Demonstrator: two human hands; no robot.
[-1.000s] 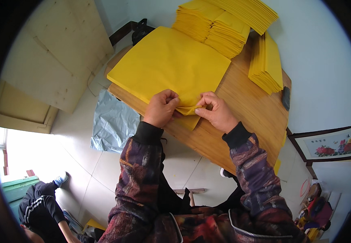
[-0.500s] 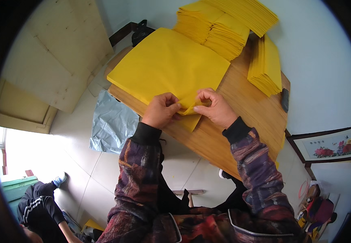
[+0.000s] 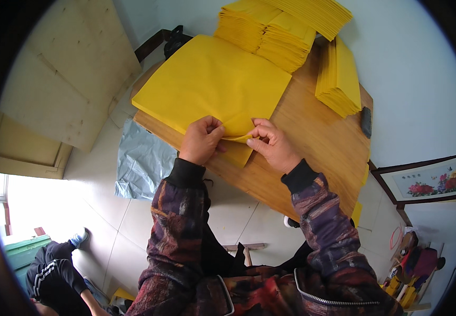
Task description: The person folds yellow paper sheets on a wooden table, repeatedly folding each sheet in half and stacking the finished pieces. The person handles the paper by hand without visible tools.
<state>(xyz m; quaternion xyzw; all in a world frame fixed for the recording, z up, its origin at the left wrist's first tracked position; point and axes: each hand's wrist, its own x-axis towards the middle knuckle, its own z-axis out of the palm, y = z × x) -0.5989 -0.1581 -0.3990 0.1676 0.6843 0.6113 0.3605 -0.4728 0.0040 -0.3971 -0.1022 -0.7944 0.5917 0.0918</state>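
Observation:
A flat pile of large yellow sheets [image 3: 207, 79] lies on the wooden table [image 3: 312, 142], its near corner toward me. My left hand [image 3: 201, 141] is closed in a pinch on the near edge of the top yellow sheet. Opposite it, my right hand [image 3: 274, 146] pinches the same edge between thumb and fingers. Between the two hands the edge is raised in a narrow fold, with more yellow material showing below it. Whether the sheet is paper or cloth I cannot tell.
Behind the pile stand tall stacks of folded yellow sheets [image 3: 270, 31], and another stack [image 3: 338, 79] is at the right. A dark object [image 3: 366, 122] lies at the table's right edge. A silver plastic sheet [image 3: 142, 160] hangs left; a seated person [image 3: 59, 274] is at lower left.
The fold between my hands has become flatter and straighter, and my right fingers have shifted along the edge. The whole view has moved slightly.

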